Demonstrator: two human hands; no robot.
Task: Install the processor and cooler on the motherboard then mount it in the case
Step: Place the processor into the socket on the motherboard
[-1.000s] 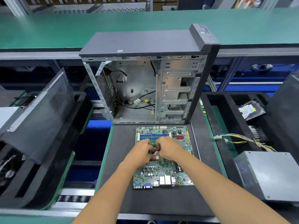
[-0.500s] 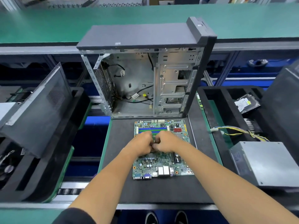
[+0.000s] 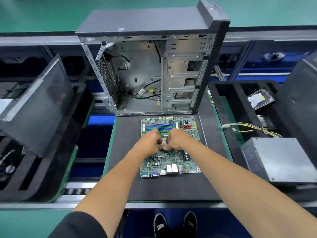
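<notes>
With my left grip (image 3: 149, 143) and right grip (image 3: 175, 140) both curled and pinching at the processor (image 3: 164, 141) over its socket on the motherboard (image 3: 169, 162) lying on the counter (image 3: 171, 188), I judge a tilted seat could bend the socket's contacts.

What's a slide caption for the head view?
Both hands work at the CPU socket of the motherboard before the open case.

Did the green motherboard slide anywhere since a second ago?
No. The motherboard still lies just in front of the open computer case, with the same gap between them; only the camera moved.
</notes>
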